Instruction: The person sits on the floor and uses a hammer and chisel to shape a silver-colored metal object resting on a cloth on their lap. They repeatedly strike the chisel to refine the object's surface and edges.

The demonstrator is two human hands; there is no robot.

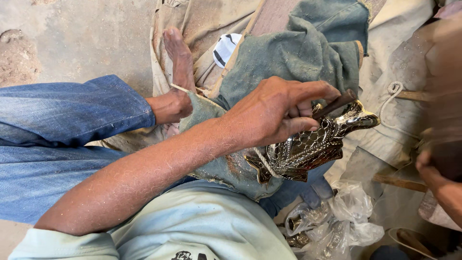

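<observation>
A shiny metal fish-shaped piece (313, 147) with a dimpled scale pattern lies on a green cloth (293, 53) draped over my knee. A white cord (263, 162) runs across its tail end. My left hand (274, 113) reaches over it from the left and pinches a thin dark rod tool (337, 103), whose tip rests near the fish's head. My right hand (435, 180) is at the right edge, blurred, and closed around a dark blurred object (445, 154).
My bare foot (179, 58) and blue jeans (67, 125) lie to the left on a dusty concrete floor (72, 33). A clear plastic bag (332, 221) with shiny metal pieces sits below the fish. Wooden sticks (399, 182) and a rope (392, 89) lie to the right.
</observation>
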